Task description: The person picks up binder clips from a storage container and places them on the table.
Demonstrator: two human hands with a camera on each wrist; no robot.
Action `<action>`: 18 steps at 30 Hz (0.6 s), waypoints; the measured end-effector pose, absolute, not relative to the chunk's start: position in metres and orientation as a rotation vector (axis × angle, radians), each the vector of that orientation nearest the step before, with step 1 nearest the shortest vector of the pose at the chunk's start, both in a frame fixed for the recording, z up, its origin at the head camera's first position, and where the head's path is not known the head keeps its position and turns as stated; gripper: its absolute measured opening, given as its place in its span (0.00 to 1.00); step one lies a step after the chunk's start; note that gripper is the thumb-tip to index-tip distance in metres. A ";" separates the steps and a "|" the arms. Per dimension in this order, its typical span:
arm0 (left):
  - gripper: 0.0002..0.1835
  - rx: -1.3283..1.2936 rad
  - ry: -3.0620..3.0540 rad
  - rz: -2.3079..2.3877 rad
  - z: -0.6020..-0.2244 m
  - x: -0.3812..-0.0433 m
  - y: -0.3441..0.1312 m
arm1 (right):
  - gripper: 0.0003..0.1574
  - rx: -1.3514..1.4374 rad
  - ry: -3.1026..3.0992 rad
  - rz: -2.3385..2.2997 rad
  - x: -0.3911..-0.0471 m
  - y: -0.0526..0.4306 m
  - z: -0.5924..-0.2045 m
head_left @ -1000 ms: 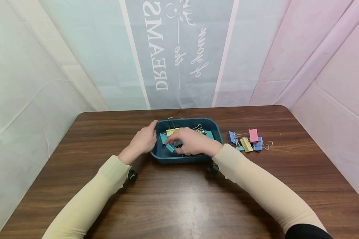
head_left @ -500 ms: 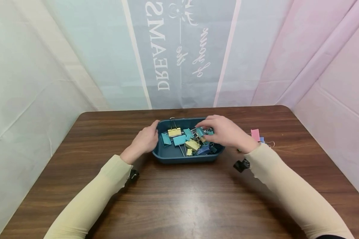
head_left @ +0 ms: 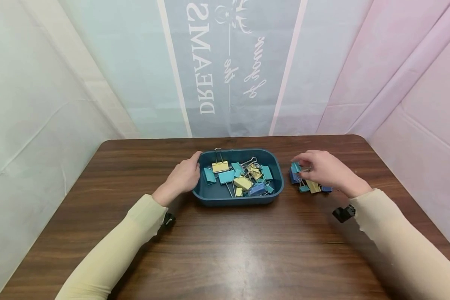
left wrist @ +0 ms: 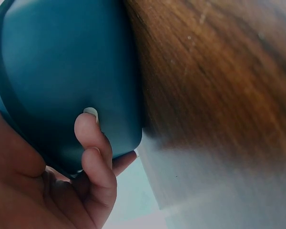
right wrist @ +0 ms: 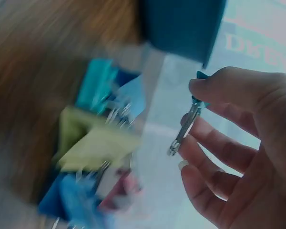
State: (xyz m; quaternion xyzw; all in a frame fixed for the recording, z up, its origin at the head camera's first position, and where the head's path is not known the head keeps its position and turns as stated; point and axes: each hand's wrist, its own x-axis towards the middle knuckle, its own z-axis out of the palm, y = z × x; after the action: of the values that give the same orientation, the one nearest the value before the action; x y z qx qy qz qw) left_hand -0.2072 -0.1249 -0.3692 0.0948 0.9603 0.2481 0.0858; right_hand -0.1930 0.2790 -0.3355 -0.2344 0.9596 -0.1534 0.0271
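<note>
My left hand (head_left: 181,177) holds the left end of a dark teal plastic bin (head_left: 240,201). In the left wrist view its curled fingers (left wrist: 97,167) rest against the bin's outer wall. My right hand (head_left: 328,168) pinches a teal binder clip (right wrist: 200,76) between thumb and fingers, its silver handles pointing down in the right wrist view. The clip hangs over a small pile at the bin's right. A yellow binder clip (head_left: 313,186), a blue one (head_left: 293,178) and a small teal one (head_left: 304,189) lie there. A pink clip (right wrist: 121,188) shows only in the blurred right wrist view.
Inside the bin lie several teal, yellow and blue binder clips, among them a yellow clip (head_left: 220,167) against the back wall. The brown wooden table (head_left: 225,250) ends at a printed cloth backdrop (head_left: 232,62), with pale cloth at both sides.
My right hand has moved from inside the bin rightward to above the pile, carrying a teal binder clip out. The left hand stays at the bin's left end.
</note>
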 end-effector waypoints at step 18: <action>0.26 0.293 2.865 0.756 -0.370 -0.207 -0.125 | 0.22 -0.759 2.945 -0.266 -0.200 0.293 -0.354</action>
State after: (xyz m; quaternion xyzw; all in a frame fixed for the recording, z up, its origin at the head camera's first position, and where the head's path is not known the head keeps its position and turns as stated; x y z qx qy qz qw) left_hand -0.2073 -0.1251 -0.3699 0.0980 0.9590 0.2531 0.0819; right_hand -0.1997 0.2928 -0.3537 -0.2483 0.9637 -0.0870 0.0443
